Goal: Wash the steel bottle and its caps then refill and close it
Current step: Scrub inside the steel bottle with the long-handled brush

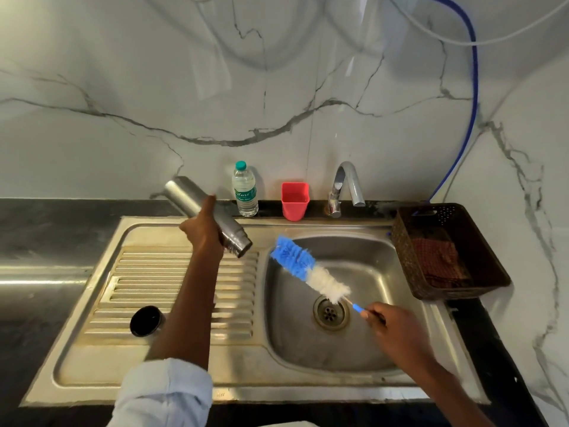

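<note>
Steel bottle (207, 217) uncapped, tilted mouth-down toward basin, held above drainboard in my left hand (205, 234), fingers wrapped round its middle. My right hand (390, 323) pinches handle end of bottle brush (309, 270), blue-white bristles over sink (369, 349) near bottle mouth, not touching. Black cap (145, 320) on drainboard. Plastic water bottle (245, 190), red cup (295, 200) by tap (346, 186); brown basket (443, 251) on counter (46, 229).
</note>
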